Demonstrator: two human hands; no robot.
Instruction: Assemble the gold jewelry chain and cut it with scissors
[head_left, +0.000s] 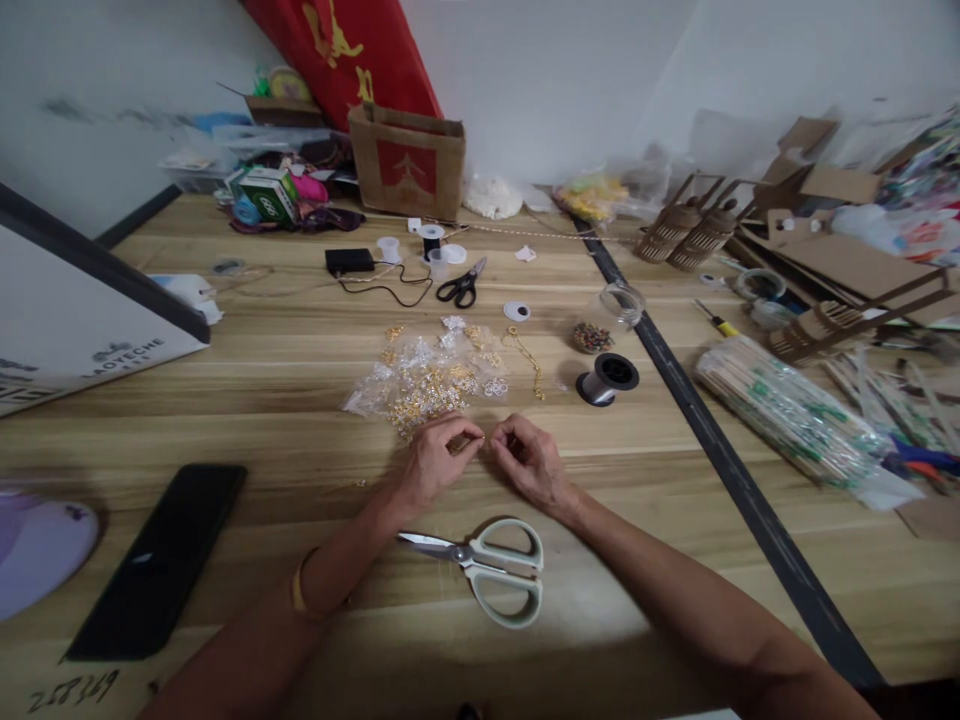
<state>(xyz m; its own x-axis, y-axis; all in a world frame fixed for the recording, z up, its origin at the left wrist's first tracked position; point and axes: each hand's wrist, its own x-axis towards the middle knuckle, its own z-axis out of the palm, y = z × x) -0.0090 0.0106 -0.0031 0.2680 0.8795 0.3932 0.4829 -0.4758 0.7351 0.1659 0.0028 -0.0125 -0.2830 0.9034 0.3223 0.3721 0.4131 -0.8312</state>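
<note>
My left hand (442, 455) is closed in a pinch, with a tiny bright piece at its fingertips, too small to name. Just beside it, my right hand (529, 460) also pinches; whatever lies between its fingers is hidden. A pile of gold and silver beads (431, 385), partly on clear plastic, lies right beyond my left hand. Behind my right hand a gold chain (529, 360) is stretched on the wood, near some small white rings (495, 387). White-handled scissors (487, 565) rest on the table in front of my wrists, blades to the left.
A spool of thin wire (607, 379) and a jar of mixed beads (600, 330) stand right of centre. Black scissors (461, 285) lie farther back. A black phone (157, 560) is at left, and bagged wooden sticks (787, 405) lie right of a dark strip (712, 440).
</note>
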